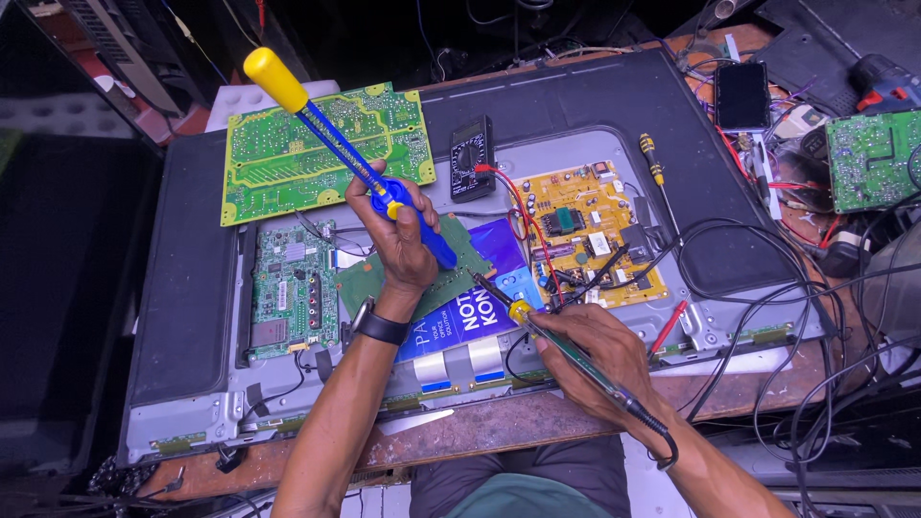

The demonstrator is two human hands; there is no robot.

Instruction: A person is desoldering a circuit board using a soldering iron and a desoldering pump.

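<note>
Left hand [401, 235]: fingers wrapped round the blue barrel of a desoldering pump [338, 144], its yellow plunger knob tilted up and away to the left, its tip down at a small green board [451, 259].
Right hand [587, 350]: closed in a pen-like grip on a soldering iron [537, 331] with a yellow collar; the iron's point reaches left toward the same small green board.
Small green board: lies on a blue booklet [484, 312] (partly hidden under the board and both hands), in the middle of an opened television back [576, 105].
Nearby left: a large light-green circuit board [288, 158] beyond the pump, a smaller dark-green circuit board [293, 288] just beside the left wrist.
Nearby right: a yellow power board [590, 230], with a black multimeter [472, 158] just above and its red lead crossing toward the iron.
In the way: loose black cables [767, 317] trail over the right side of the surface [518, 422]; a yellow-handled screwdriver [654, 168] lies near the power board.
Far right: a phone [742, 96] and another green board [873, 158].
</note>
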